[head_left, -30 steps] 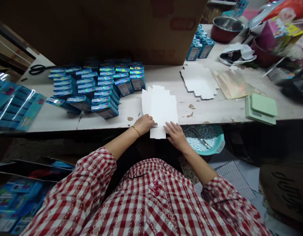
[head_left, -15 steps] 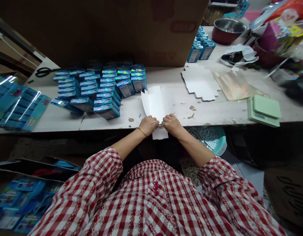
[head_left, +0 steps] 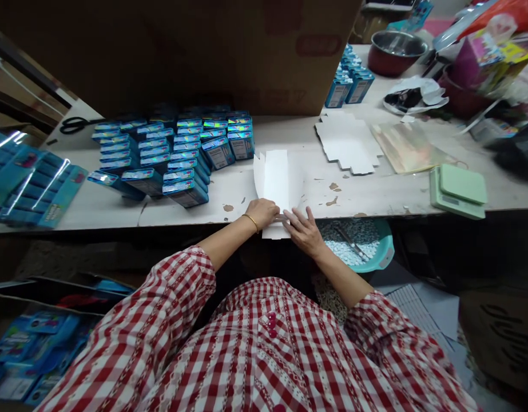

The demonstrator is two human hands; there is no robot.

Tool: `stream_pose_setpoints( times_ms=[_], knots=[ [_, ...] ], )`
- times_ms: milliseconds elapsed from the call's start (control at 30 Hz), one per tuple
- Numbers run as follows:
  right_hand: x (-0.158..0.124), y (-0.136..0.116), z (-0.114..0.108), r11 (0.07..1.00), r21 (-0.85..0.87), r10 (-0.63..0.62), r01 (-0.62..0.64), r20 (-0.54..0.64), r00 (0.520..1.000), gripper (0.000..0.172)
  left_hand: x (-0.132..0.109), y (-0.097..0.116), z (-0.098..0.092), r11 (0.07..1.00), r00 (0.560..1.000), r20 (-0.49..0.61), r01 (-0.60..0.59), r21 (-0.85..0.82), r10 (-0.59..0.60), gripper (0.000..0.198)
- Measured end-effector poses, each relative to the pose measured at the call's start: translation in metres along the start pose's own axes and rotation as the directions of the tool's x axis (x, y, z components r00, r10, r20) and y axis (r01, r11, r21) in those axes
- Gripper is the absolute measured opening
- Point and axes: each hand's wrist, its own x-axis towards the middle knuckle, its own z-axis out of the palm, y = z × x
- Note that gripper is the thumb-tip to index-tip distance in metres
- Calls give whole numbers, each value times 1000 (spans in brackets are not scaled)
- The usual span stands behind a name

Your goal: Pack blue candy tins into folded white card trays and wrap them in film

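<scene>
Your left hand (head_left: pixel 262 213), a gold bangle (head_left: pixel 250 222) at its wrist, is curled closed over the lower end of a white die-cut card blank (head_left: pixel 276 183), gripping it at the front edge of the workbench (head_left: pixel 319 197). Your right hand (head_left: pixel 304 231) is open, its fingers spread and touching the same end. The blank lies on the bench top, its long side pointing away from you, with side flaps partly raised and its bottom end jutting past the bench edge.

Just left of the blank stand rows of blue foil-topped retail boxes (head_left: pixel 186 163). Beyond them lie black-handled scissors (head_left: pixel 75 125), and blue blister packs (head_left: pixel 30 177) sit at the far left. A large cardboard carton (head_left: pixel 173 51) stands along the far side. To your right lie a second flat card blank (head_left: pixel 348 143), a pale green kitchen scale (head_left: pixel 457 190) and a red steel-lined pot (head_left: pixel 394 52). Below the bench edge, near your right hand, sits a teal basin (head_left: pixel 386 252) of small pale pieces.
</scene>
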Motion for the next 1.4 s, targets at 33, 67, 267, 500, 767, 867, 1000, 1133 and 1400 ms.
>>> stream_pose_setpoints(
  times_ms=[33,67,267,500,767,867,1000,1133,1400],
  knots=[
    [4,3,5,998,44,36,-34,-60,998,19,1,-1,-2,1000,1000,13,-6,-13,6,30],
    [10,5,9,991,104,93,-81,-115,989,16,3,-2,-4,999,1000,25,-17,-33,18,30],
    [37,1,20,826,427,493,-367,-234,838,17,16,-17,-19,959,991,107,-48,-279,81,39],
    [38,-10,21,643,612,678,-460,-177,713,50,19,-22,-24,935,970,158,-126,-332,186,25],
    [42,-8,14,541,724,646,-428,-32,763,69,27,-13,-12,967,992,86,105,-234,-87,28],
    [38,-7,11,525,756,611,-390,-16,792,64,23,-10,-4,981,996,13,87,-176,-86,23],
    [35,-7,11,527,741,598,-417,25,801,66,9,-1,-3,999,999,19,-36,-37,36,28],
    [39,-4,15,545,727,577,-418,37,816,71,6,10,-10,996,990,126,-64,68,55,17],
    [42,21,4,493,745,543,-449,140,828,78,23,24,-16,981,885,423,162,108,-193,33]
  ],
)
